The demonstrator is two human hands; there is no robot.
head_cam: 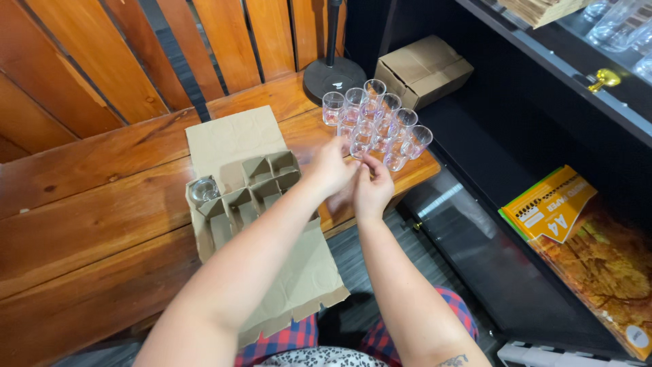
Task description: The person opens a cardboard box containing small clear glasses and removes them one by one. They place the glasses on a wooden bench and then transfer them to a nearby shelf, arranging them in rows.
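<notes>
Clear glasses (375, 117) clustered beside both hands; cardboard divider box (252, 190) near.

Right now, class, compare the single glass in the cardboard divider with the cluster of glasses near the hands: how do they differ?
The single glass sits inside a corner cell of the cardboard divider; the cluster of glasses stands on the bare wooden table. The single glass stands alone and away from both hands; the cluster is packed together, with the left hand and right hand at its near edge. All are small clear glasses.
</notes>
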